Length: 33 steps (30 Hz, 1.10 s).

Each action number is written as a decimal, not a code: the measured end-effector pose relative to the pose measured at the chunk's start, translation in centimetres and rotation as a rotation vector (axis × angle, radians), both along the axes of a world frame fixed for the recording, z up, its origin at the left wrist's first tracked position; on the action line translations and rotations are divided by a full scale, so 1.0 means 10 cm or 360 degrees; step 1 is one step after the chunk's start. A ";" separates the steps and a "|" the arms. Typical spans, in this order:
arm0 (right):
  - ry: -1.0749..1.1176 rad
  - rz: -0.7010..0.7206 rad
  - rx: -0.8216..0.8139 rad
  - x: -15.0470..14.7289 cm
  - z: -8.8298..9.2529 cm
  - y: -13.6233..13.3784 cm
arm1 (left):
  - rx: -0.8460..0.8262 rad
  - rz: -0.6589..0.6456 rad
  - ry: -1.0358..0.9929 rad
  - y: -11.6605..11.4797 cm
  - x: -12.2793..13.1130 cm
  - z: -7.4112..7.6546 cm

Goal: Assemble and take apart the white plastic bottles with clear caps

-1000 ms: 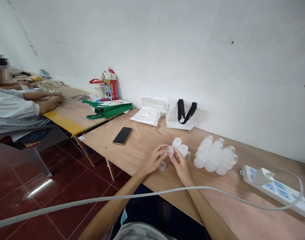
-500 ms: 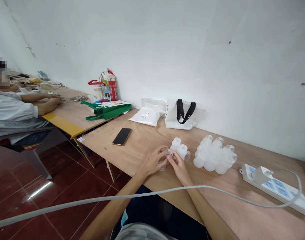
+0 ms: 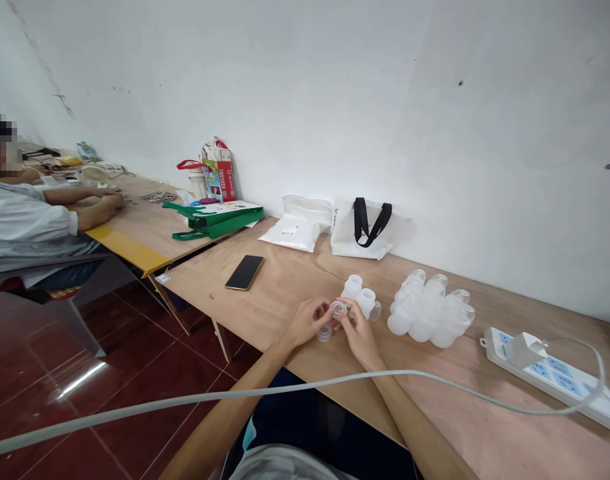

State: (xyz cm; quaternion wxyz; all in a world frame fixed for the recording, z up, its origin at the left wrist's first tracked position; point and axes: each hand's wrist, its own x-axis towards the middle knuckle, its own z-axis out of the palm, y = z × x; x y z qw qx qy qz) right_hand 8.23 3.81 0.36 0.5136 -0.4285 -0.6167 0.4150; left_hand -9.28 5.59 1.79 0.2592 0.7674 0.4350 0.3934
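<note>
We hold a small clear plastic piece between left hand and right hand, fingers of both pinched on it, just above the surface near its front edge. A clear cap lies just beneath. Bare wood runs left to the phone.

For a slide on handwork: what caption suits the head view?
Left hand and right hand hold a small clear plastic part above a wooden table, beside a cluster of translucent pieces.

Translucent matt plastic part, raw matt plywood table, glossy red floor tiles, glossy black phone
</note>
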 end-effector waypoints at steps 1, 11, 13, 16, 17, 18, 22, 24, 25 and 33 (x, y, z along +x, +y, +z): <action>-0.0020 -0.0007 0.0011 0.00 0.00 0.00 | -0.0004 -0.0008 0.0000 0.00 0.00 0.00; -0.0154 -0.0072 0.0096 -0.08 0.02 0.01 | -0.0050 0.0038 -0.0107 0.00 0.01 0.01; -0.0156 -0.0070 0.0106 -0.07 0.01 0.01 | -0.0047 0.0015 -0.0080 0.00 0.01 0.00; -0.0134 -0.0056 0.0114 -0.05 -0.01 0.02 | -0.0034 -0.0002 -0.0045 0.00 0.02 0.00; -0.0125 -0.0047 0.0120 -0.05 -0.01 0.02 | -0.0029 -0.0010 -0.0033 0.00 0.02 0.00; -0.0121 -0.0036 0.0128 -0.04 -0.01 0.02 | -0.0027 -0.0020 -0.0022 0.01 0.02 0.00; -0.0161 -0.0017 0.0154 -0.04 -0.01 0.03 | -0.0028 -0.0025 0.0000 0.01 0.02 -0.01; -0.0174 -0.0029 0.0148 -0.04 -0.02 0.03 | -0.0025 -0.0006 0.0015 0.02 0.02 -0.02; -0.0168 -0.0037 0.0139 -0.04 -0.03 0.04 | -0.0028 0.0008 0.0026 0.02 0.02 -0.02; -0.0010 -0.0013 0.0007 0.01 -0.13 0.10 | -0.0132 0.0053 -0.0029 0.00 0.04 -0.01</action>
